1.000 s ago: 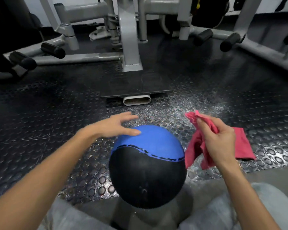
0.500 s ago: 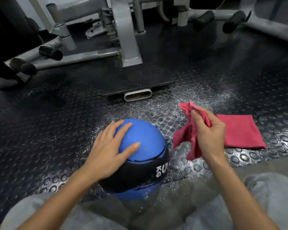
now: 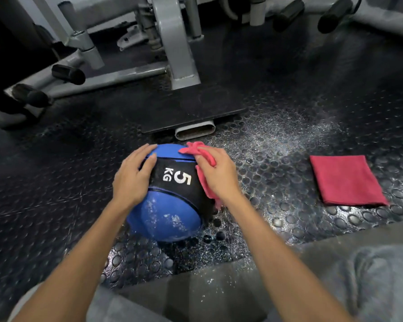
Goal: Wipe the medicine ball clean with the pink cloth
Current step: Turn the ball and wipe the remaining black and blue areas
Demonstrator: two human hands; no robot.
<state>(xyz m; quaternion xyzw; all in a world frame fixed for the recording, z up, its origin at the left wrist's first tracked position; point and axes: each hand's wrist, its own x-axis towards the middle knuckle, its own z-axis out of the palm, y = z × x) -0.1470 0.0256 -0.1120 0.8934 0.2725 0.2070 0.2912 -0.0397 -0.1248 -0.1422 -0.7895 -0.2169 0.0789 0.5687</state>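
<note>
Ball (image 3: pixel 170 217) rests on the floor (image 3: pixel 277 182), steadied by the left hand (image 3: pixel 133 180) laid flat, gripping nothing, so the right hand (image 3: pixel 219 175), clutching the cloth (image 3: pixel 192 148), can rub its right side.

Dim light, wide-angle bend.
Glare sparkles on the studded floor (image 3: pixel 282 145) just beyond the fingers (image 3: pixel 215 152) of the right hand (image 3: pixel 219 176); farther past the fingertips the machine frame (image 3: pixel 175 43) sinks into shadow, its bars bowed toward the edges.
</note>
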